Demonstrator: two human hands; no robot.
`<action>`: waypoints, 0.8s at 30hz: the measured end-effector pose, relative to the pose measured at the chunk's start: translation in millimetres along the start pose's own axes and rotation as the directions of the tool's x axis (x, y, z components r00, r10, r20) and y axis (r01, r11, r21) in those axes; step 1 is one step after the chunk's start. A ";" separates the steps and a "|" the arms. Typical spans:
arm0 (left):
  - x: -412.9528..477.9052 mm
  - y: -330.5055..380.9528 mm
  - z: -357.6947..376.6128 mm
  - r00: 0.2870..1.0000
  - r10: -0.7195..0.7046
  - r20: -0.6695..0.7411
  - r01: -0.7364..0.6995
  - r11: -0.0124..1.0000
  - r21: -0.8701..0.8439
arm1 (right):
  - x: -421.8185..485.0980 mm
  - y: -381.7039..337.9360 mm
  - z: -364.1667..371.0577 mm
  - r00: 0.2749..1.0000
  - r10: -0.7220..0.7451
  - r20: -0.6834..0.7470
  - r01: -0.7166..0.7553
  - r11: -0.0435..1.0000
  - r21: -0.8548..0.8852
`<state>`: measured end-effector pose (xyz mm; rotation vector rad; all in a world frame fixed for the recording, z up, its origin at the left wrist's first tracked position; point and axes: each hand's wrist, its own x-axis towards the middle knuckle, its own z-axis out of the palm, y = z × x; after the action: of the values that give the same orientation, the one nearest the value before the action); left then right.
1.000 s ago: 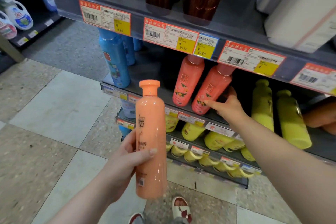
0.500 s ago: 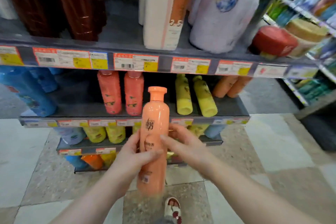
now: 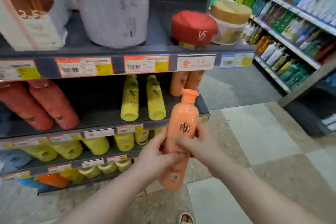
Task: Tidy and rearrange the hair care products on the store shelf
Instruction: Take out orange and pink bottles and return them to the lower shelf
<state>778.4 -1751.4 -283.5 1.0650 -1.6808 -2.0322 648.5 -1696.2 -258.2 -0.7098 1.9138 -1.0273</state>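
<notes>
An orange shampoo bottle (image 3: 183, 123) stands upright in front of the shelf unit's right end, held by both hands. My left hand (image 3: 154, 158) wraps its lower body from the left. My right hand (image 3: 198, 148) grips it from the right, fingers across the front. Behind the bottle's cap, two matching orange bottles (image 3: 187, 82) stand at the right end of the middle shelf (image 3: 101, 123). Two yellow bottles (image 3: 141, 98) stand left of them and two red bottles (image 3: 40, 105) further left.
The top shelf (image 3: 160, 45) carries a large white jug (image 3: 112, 5), a red jar (image 3: 193, 28) and a gold-lidded jar (image 3: 230, 22). Lower shelves hold several yellow bottles (image 3: 98, 145). An aisle of tiled floor (image 3: 254, 132) lies right, with another stocked rack (image 3: 291, 23) beyond.
My view has swung right along the shelf. My right hand left the red bottles and came onto the orange bottle, which now sits near the shelf's right end.
</notes>
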 end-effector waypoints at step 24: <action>203.8 14.4 66.5 0.803 0.169 -0.572 0.072 0.925 0.374 | 203.3 6.9 -83.8 0.892 -0.371 0.258 0.364 0.928 0.075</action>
<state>590.0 -1838.6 -338.6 1.5615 -1.7336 -1.1454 474.8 -1816.8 -318.9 -1.1686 1.5613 -1.1147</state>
